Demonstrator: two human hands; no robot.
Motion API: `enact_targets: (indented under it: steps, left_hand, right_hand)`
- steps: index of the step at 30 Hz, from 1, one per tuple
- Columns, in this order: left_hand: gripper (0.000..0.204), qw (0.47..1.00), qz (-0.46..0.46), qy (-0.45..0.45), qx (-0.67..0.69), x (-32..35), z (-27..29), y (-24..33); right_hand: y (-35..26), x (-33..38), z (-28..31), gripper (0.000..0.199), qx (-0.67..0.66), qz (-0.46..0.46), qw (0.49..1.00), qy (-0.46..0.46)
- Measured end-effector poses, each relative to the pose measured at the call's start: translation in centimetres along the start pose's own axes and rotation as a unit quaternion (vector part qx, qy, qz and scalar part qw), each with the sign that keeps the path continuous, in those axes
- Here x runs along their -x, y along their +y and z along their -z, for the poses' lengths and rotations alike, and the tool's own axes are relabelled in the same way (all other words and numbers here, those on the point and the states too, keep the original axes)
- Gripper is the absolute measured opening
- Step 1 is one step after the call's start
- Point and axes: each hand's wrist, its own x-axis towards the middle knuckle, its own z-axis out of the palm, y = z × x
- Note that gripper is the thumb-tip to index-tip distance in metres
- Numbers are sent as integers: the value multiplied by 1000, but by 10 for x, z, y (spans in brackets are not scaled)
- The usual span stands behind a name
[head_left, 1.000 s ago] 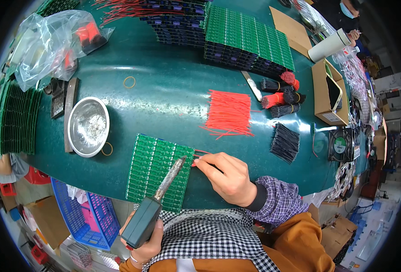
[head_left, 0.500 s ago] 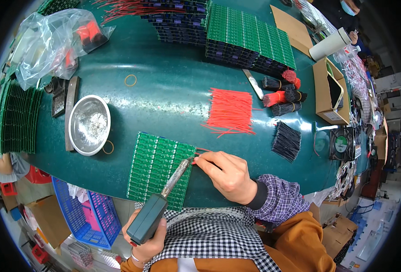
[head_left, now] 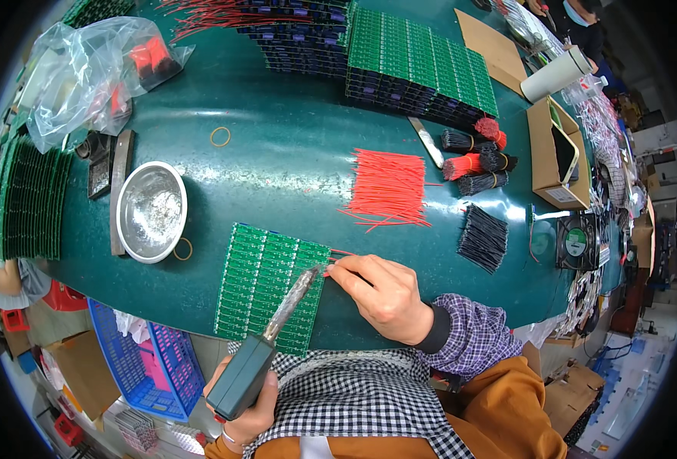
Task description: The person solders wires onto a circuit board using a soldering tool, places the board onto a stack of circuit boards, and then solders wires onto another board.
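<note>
A green panel of small circuit boards (head_left: 258, 287) lies at the table's near edge. My left hand (head_left: 258, 409) is closed round the dark grey-green handle of a soldering iron (head_left: 240, 376), whose metal barrel slants up across the panel. The iron's tip is close to the panel's right edge; whether it touches is too small to tell. Just beside the tip, my right hand (head_left: 380, 294) pinches a thin red wire (head_left: 329, 269) at that edge. Another red wire (head_left: 344, 252) sticks out from the edge just above the fingertips.
A pile of red wires (head_left: 389, 187) lies beyond my right hand, with black wires (head_left: 483, 239) to its right. A metal bowl (head_left: 185, 200) stands at left. Stacked circuit panels (head_left: 422, 65) fill the back. A cardboard box (head_left: 541, 153) and fan (head_left: 575, 243) are at right.
The soldering iron has shifted slightly down and left, its tip drawing back a little from the panel's edge. My right hand stays nearly still at the wire.
</note>
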Motion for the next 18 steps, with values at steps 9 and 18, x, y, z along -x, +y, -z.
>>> enact_targets:
  steps: [9, 18]
  left_hand:
    - [29, 999, -30, 15, -18, 6, 4, -5]
    - [27, 1000, -8, 8, -12, 7, 5, -1]
  right_hand:
    - [-2, -2, -2, 26, -4, 8, 999, 37]
    - [-6, 6, 0, 27, -23, 12, 999, 20]
